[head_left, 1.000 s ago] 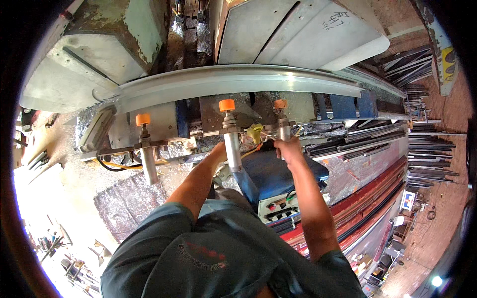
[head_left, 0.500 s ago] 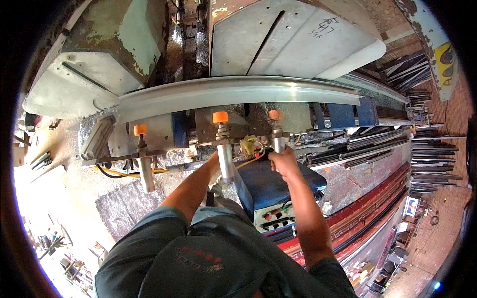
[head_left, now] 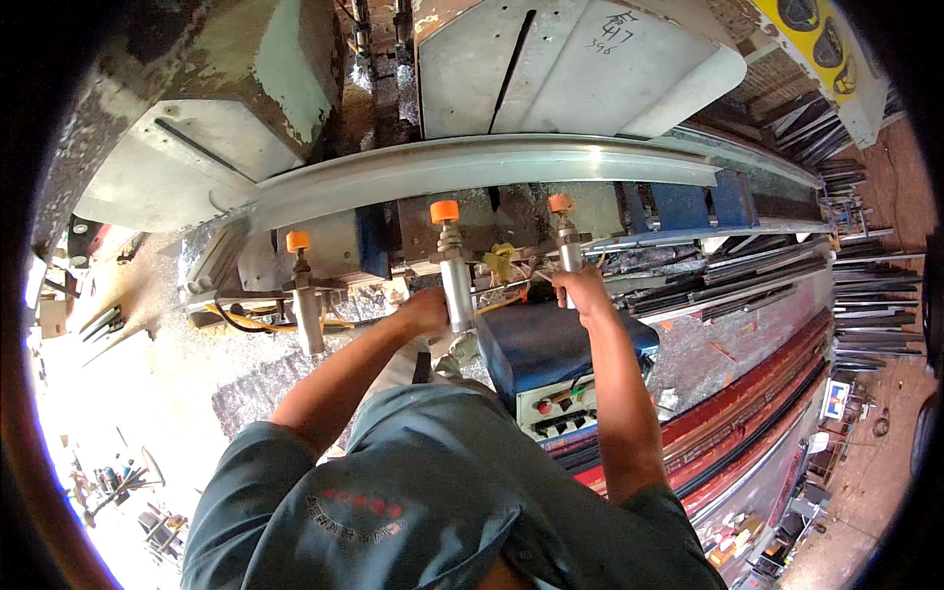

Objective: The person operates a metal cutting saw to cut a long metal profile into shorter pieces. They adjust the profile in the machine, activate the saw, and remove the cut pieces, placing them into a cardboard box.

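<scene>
Three silvery clamp cylinders with orange tips stand in a row before me: a left one (head_left: pixel 308 320), a middle one (head_left: pixel 457 295) and a right one (head_left: pixel 570 258). My right hand (head_left: pixel 586 293) is closed around the lower part of the right cylinder. Just left of the middle cylinder is my left hand (head_left: pixel 423 313), its fingers curled; what they hold, if anything, is hidden. Beyond the orange tips runs a long grey metal profile (head_left: pixel 472 162). A yellow piece (head_left: pixel 499 262) and a yellow hose (head_left: pixel 500 304) show between the two right-hand cylinders.
Below my hands stands a blue machine box (head_left: pixel 531 344) with a control panel (head_left: pixel 560 408). Two large pale machine plates (head_left: pixel 570 69) lie beyond the profile. Dark metal bars (head_left: pixel 757 270) are piled at right, near long red bars (head_left: pixel 747 393).
My view has shifted, and the cylinders appear higher in it. My left hand, partly behind the middle cylinder before, now shows more fully to its left. My right hand stays by the right cylinder.
</scene>
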Action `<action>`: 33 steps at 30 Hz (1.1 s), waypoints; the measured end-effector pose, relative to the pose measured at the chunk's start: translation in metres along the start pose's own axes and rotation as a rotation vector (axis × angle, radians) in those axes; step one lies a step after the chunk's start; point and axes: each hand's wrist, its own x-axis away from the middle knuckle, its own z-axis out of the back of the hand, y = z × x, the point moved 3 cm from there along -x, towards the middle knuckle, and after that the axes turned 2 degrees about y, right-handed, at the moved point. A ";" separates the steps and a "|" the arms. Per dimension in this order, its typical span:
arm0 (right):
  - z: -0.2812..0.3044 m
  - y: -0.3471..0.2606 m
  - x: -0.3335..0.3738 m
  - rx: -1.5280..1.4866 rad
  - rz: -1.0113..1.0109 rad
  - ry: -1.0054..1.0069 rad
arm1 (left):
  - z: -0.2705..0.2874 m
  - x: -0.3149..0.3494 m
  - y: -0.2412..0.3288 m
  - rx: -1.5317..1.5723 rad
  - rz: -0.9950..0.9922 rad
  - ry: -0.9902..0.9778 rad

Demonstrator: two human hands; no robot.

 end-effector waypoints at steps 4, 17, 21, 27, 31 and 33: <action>0.000 0.002 0.000 0.012 -0.016 -0.006 | 0.002 0.009 0.004 0.250 0.004 0.064; 0.027 0.095 0.028 -0.719 0.203 0.678 | 0.000 0.022 0.004 0.532 0.047 0.069; -0.046 0.116 0.049 -0.470 -0.155 0.228 | 0.011 0.034 0.025 0.534 0.117 0.055; -0.090 0.098 0.019 -0.823 -0.143 -0.046 | 0.014 0.030 0.010 0.363 0.059 -0.030; -0.086 0.106 0.006 -0.880 -0.085 -0.024 | 0.008 0.024 -0.003 0.308 0.093 -0.071; -0.087 0.111 -0.001 -0.895 -0.086 0.003 | -0.010 0.013 -0.027 0.382 0.034 -0.025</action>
